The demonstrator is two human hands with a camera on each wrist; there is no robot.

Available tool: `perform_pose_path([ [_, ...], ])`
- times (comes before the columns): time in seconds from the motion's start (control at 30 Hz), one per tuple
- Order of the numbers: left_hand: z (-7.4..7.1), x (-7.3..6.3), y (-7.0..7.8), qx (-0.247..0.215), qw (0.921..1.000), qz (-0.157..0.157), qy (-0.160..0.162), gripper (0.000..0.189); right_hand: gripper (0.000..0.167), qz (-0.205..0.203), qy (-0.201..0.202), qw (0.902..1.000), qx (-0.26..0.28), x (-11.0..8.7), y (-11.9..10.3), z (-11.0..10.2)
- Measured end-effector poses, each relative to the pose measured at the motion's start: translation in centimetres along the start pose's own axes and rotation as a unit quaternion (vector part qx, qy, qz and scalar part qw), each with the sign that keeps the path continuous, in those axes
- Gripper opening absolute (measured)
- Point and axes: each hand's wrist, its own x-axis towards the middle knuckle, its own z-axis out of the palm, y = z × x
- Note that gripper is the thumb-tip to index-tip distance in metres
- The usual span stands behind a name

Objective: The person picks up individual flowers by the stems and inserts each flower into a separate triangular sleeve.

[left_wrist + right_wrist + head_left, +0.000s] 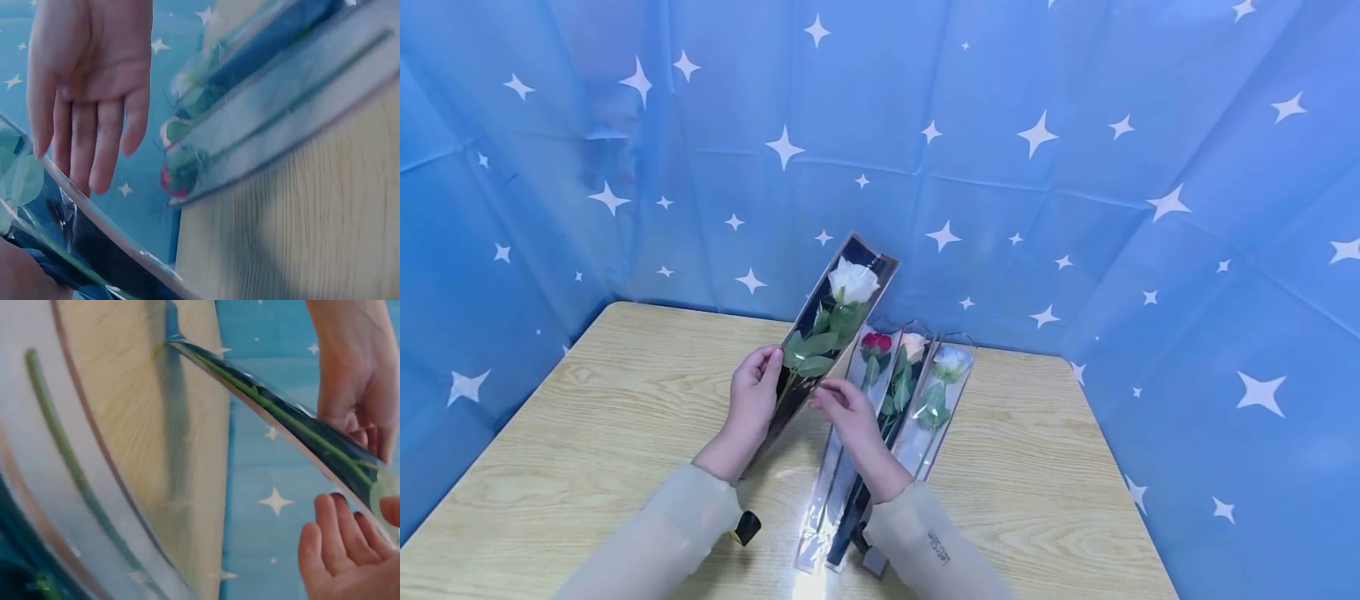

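My left hand [751, 400] grips a white artificial-looking rose [853, 282] in a clear, dark-backed sleeve [886, 268], its thumb on the front. Tilted, the sleeve is raised over the table's back part. Beside its right edge is my right hand [852, 414]; in the left wrist view the fingers [84, 140] are straight and close to the edge. From the right wrist view, those fingers [334, 534] extend under the sleeve, with the thumb [392, 510] above it. Whether they press on it is hard to tell.
Under my right forearm lie three sleeved roses side by side: red [876, 342], cream [914, 347] and pale blue [952, 362]. They rest on a wood-grain table [1037, 467]. A blue star-patterned curtain [865, 100] surrounds its back and sides. A small black object [747, 527] shows by my left cuff.
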Motion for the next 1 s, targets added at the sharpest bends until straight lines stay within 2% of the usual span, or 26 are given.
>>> perform_pose_path([
  [0.17, 0.5, -0.7, 0.4, -0.057, 0.9983, -0.013, -0.006, 0.031, 0.018, -0.029, 0.048, 0.9976, -0.041, -0.5, -2.7, 0.3],
  [0.37, 0.5, -0.9, 0.5, -0.057, 0.9983, -0.007, -0.009, 0.030, 0.017, -0.063, 0.092, 0.9919, -0.062, -0.3, -3.6, -0.1],
  [0.57, 0.2, -0.9, 0.5, -0.045, 0.9987, -0.018, -0.014, 0.028, 0.020, -0.048, 0.091, 0.9939, -0.039, 1.0, -1.5, -0.8],
  [0.7, 0.1, -1.0, 0.3, -0.028, 0.9989, -0.034, -0.018, 0.027, 0.022, -0.036, 0.093, 0.9939, -0.047, 1.5, -0.2, -1.0],
  [0.77, 0.0, -0.9, 0.1, -0.021, 0.9988, -0.041, -0.017, 0.027, 0.021, -0.036, 0.091, 0.9939, -0.050, 1.6, 0.0, -1.0],
  [0.9, 0.0, -0.8, -0.7, 0.001, 0.9985, -0.054, -0.013, 0.025, 0.018, -0.024, 0.080, 0.9952, -0.051, 0.7, -1.1, -1.0],
  [1.0, 0.1, -0.8, -1.6, 0.029, 0.9980, -0.055, -0.011, 0.025, 0.017, -0.001, 0.070, 0.9959, -0.057, 0.8, -0.4, -1.2],
])
